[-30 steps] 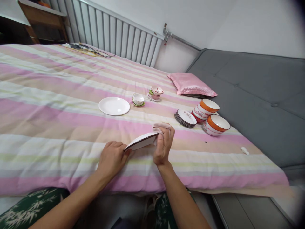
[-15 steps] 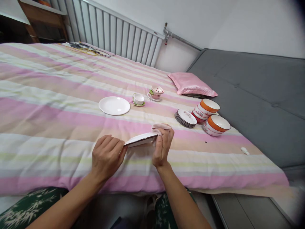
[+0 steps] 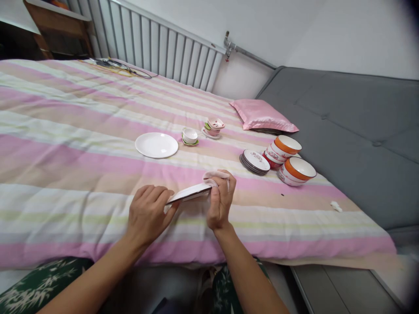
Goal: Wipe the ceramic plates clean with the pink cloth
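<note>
Tilted almost edge-on above the bed's front part is a white plate [image 3: 191, 192] with a dark rim. My left hand [image 3: 149, 213] grips its left edge, thumb below and fingers on top. Around the right edge, my right hand [image 3: 221, 200] is closed on a pale pink cloth [image 3: 216, 175], which it presses against the plate. Right of my hands lies a stack of dark-rimmed plates [image 3: 257, 161]. Beyond my hands, a large white oval plate [image 3: 157, 145] rests flat on the striped bedspread [image 3: 98, 192].
Small white bowls [image 3: 190, 135] and patterned dishes [image 3: 215, 124] stand mid-bed. Orange-banded bowls [image 3: 297, 171] are stacked at the right. A pink pillow [image 3: 263, 115] lies by the grey headboard [image 3: 353, 122]. Cables [image 3: 121, 67] lie at the far edge, and a crumpled white scrap [image 3: 336, 206] sits far right.
My right hand and the cloth have shifted slightly left along the plate's edge. The plate has moved a little left, and my left thumb now reaches further under it.
</note>
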`<state>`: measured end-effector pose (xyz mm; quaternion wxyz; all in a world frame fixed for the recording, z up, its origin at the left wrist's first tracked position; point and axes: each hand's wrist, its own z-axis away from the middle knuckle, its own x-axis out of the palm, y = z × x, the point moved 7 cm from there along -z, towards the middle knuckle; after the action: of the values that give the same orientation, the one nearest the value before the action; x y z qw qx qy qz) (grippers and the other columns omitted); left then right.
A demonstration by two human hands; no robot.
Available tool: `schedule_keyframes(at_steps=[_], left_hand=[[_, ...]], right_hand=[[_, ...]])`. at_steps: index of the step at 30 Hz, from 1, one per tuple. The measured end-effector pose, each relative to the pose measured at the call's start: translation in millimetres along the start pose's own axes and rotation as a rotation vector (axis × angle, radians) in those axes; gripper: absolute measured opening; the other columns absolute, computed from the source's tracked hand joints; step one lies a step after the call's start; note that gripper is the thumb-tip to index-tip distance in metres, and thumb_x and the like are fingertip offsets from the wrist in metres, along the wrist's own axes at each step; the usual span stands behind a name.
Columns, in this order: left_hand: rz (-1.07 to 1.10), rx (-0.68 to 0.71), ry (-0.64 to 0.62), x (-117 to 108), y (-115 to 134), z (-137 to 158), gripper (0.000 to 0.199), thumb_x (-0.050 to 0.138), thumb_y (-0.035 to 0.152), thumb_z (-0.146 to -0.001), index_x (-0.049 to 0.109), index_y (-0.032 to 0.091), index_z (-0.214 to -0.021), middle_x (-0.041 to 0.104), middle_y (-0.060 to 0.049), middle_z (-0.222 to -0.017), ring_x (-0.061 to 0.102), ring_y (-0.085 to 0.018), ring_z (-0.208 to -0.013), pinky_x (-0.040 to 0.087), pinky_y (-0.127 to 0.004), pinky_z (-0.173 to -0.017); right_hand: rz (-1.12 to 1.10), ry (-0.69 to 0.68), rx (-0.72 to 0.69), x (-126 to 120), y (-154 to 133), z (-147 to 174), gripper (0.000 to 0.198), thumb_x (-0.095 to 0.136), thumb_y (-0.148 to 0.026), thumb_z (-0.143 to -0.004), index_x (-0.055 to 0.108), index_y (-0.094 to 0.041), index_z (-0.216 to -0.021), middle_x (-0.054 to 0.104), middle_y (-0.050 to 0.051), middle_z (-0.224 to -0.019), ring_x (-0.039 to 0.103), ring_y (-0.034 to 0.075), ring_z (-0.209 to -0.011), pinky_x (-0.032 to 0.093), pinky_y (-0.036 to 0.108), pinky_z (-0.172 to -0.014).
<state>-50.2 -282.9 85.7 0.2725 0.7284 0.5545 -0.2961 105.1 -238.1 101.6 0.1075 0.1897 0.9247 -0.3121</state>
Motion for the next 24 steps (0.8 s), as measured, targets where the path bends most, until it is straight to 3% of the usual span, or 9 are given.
schedule_keyframes(at_steps=[5,10,16,24], left_hand=[[0.028,-0.127,-0.374,37.4,-10.8,10.7,0.024,0.05,0.037,-0.082,0.064,0.019,-0.073,0.066,-0.006,-0.071,0.06,-0.023,-0.07,0.042,-0.036,-0.068],[0.01,-0.154,-0.434,42.2,-16.3,14.4,0.022,0.047,0.029,-0.082,0.064,0.019,-0.072,0.066,-0.006,-0.071,0.061,-0.025,-0.072,0.041,-0.037,-0.07],[0.006,-0.1,-0.358,37.0,-10.5,12.7,0.023,0.045,0.024,-0.083,0.065,0.018,-0.072,0.066,-0.006,-0.069,0.06,-0.024,-0.071,0.042,-0.038,-0.073],[-0.057,0.057,-0.054,8.7,-4.1,4.6,0.013,0.051,0.019,-0.081,0.062,0.019,-0.074,0.065,-0.004,-0.069,0.057,-0.02,-0.069,0.043,-0.037,-0.078]], right_hand=[[0.003,0.007,0.003,-0.6,0.1,-1.4,0.03,0.026,-0.022,-0.089,0.056,-0.019,-0.097,0.057,0.009,-0.106,0.041,0.023,-0.117,0.036,0.049,-0.099],[-0.004,0.007,0.017,-0.8,0.9,-2.8,0.03,0.026,-0.023,-0.09,0.056,-0.019,-0.096,0.056,0.009,-0.106,0.041,0.023,-0.116,0.038,0.048,-0.097],[-0.026,0.052,0.02,-4.3,2.9,-2.6,0.029,0.027,-0.022,-0.09,0.056,-0.019,-0.095,0.056,0.008,-0.103,0.043,0.022,-0.114,0.039,0.047,-0.095],[-0.05,0.075,0.044,-7.6,6.9,-2.7,0.03,0.026,-0.022,-0.09,0.056,-0.019,-0.093,0.056,0.009,-0.103,0.045,0.022,-0.112,0.041,0.046,-0.093]])
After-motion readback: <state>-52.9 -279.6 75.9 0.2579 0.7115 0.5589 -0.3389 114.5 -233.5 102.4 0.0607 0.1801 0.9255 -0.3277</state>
